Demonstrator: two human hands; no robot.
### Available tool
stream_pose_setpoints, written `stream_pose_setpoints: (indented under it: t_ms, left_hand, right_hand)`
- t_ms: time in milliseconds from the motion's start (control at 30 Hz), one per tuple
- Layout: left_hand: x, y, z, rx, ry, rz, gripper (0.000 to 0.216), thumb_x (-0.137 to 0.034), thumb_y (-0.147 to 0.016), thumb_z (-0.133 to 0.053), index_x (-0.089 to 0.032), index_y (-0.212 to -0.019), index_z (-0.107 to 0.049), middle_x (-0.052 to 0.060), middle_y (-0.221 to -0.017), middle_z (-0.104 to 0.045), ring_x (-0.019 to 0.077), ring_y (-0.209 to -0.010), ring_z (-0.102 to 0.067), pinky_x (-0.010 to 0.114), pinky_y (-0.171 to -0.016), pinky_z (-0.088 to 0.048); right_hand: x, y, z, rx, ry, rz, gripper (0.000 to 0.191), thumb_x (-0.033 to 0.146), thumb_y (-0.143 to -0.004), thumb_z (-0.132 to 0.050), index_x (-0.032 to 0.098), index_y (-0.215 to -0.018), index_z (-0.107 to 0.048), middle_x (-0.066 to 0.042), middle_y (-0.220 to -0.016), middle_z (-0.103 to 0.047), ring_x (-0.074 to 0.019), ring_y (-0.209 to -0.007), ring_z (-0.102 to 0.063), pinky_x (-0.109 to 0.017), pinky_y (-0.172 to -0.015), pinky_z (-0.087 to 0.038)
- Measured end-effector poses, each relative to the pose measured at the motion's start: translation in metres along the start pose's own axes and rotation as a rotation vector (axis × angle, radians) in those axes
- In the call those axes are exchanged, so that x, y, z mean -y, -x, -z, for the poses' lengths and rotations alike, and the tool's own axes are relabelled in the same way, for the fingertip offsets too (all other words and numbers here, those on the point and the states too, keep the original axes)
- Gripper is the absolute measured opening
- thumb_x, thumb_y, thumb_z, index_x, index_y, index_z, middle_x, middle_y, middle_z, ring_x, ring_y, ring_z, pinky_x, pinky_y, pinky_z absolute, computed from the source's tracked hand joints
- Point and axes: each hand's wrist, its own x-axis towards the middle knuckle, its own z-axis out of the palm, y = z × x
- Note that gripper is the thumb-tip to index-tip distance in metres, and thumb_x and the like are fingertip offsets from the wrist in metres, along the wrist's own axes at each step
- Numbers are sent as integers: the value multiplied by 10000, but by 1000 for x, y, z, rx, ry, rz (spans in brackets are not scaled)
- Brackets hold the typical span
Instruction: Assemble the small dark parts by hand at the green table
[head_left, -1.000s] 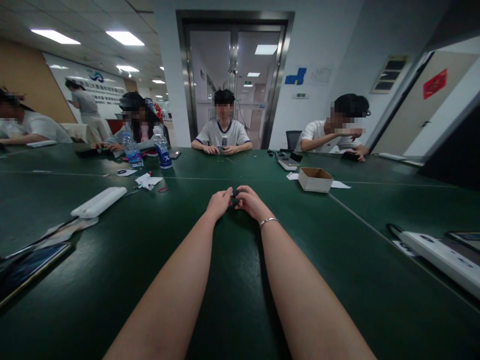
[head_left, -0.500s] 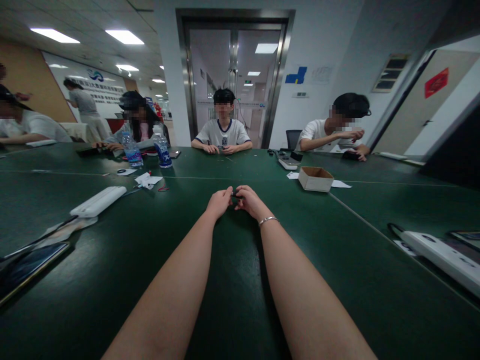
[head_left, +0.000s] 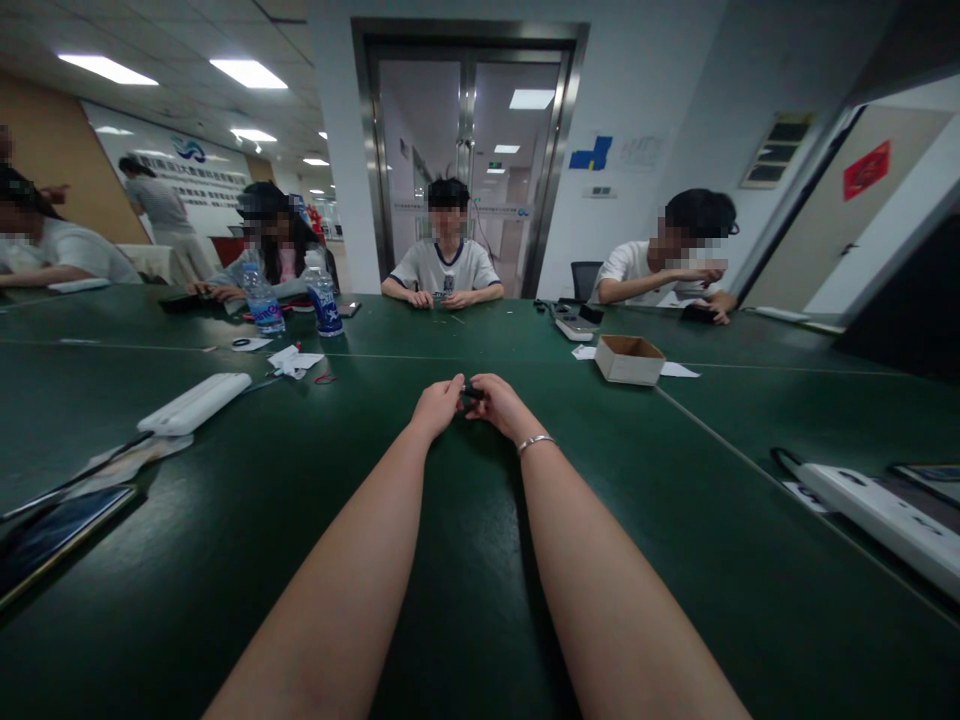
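Note:
Both my arms reach forward over the dark green table [head_left: 465, 600]. My left hand [head_left: 439, 405] and my right hand [head_left: 499, 405] meet a little above or on its surface. Between their fingertips is a small black object [head_left: 472, 392], too small and too covered by fingers to name. The left thumb and fingers pinch its left end. Around its right end the right fingers are curled. A silver bracelet [head_left: 536, 441] circles my right wrist.
An open cardboard box [head_left: 630, 362] stands ahead on the right. White power strips [head_left: 195, 404] lie at both sides, with a phone [head_left: 67, 540] at near left. Two water bottles [head_left: 324, 300] stand at far left. Several people sit around the table, one directly opposite [head_left: 446, 265].
The right fingers have shifted slightly around the black object, and more of it shows between my hands. My arms stay almost in place.

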Motion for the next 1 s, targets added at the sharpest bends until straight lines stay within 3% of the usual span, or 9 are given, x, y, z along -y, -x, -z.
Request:
stream_pose_setpoints:
  t_ms: [200,333,500,733,867,1000]
  left_hand:
    - [-2,2,1,4,8,10,558,-607,-875,-314,-178,-645,-585,43,-630,-616,155,-561,-539,277,-559,-399]
    - [-2,2,0,5,12,10,550,-599,-879,-315,-178,-643,-579,40,-620,-610,153,-565,-545,271,-558,-400]
    - [-1,1,0,4,7,-9,543,-594,-878,-320,-179,-637,-575,34,-617,-605,146,-558,-537,263,-546,-390]
    - [-2,0,2,-26,-11,8,590,-640,-857,-324,-182,-574,-564,35,-571,-597,157,-566,-550,266,-566,-396]
    - [-8,4,10,-98,-72,42,606,-643,-860,-321,-187,-556,-579,43,-570,-597,169,-568,-549,279,-572,-379]
    - [-18,14,17,-55,-296,-13,560,-642,-842,-388,-200,-581,-611,53,-619,-604,190,-625,-541,292,-576,-335]
  right_hand:
    - [0,-1,-1,-16,3,-2,142,228,-839,-578,216,-910,-455,74,-581,-497,-62,-355,-422,-276,-453,-569]
    - [0,-2,-2,-30,36,-4,179,148,-811,-564,221,-933,-456,88,-557,-489,-70,-359,-431,-263,-446,-563]
    - [-3,-4,-1,45,47,21,89,261,-847,-555,199,-856,-493,65,-543,-489,-69,-355,-404,-266,-433,-547]
    - [-6,-4,2,26,28,75,186,77,-727,-562,199,-869,-555,35,-669,-591,-100,-532,-567,-234,-539,-553]
    - [-10,-7,-1,93,207,216,254,6,-671,-613,178,-858,-597,25,-753,-640,-99,-698,-615,-209,-676,-525]
    - [-18,-10,-6,90,478,270,252,-37,-652,-620,172,-790,-589,26,-738,-642,-114,-728,-620,-265,-767,-510]
